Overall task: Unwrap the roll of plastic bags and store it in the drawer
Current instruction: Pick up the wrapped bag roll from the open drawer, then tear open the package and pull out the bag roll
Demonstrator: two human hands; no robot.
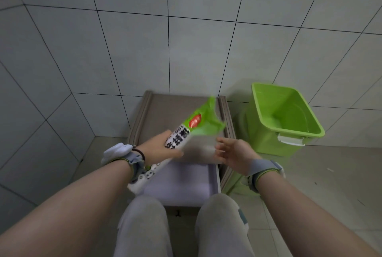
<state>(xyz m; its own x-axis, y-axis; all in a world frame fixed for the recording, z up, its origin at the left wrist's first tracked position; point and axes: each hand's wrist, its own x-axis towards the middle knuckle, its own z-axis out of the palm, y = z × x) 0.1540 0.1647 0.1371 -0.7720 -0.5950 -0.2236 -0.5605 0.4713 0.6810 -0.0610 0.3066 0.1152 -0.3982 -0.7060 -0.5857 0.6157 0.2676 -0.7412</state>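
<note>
Knees [182, 225] in pale grey trousers fill the bottom of the view, parted in front of a low brown cabinet [144, 110]. Its drawer [182, 184] stands pulled out toward the knees, with a pale lilac floor inside and a white right side wall.

Room: grey-white square wall tiles [186, 50] with thin dark grout lines, meeting at a corner on the left; smooth beige floor tiles [330, 174]. A bright green plastic bin [289, 116], rectangular with a rolled rim and a white latch handle on its near side, stands on the floor just beside the cabinet's right edge.

Left hand [159, 145] is closed around the roll of plastic bags [182, 135], gripping it near the middle. The roll is held tilted above the open drawer, its upper end toward the cabinet's far right corner. Wrapper is glossy film: green at the upper end, where it is opened and flared, with a red oval mark; white below with bold black characters, too blurred to read. Small black-and-white figures are printed near the lower end.

Right hand [233, 153] is motion-blurred, fingers spread and loosely curled, just beside the roll; contact cannot be told. Both wrists carry grey bands.
</note>
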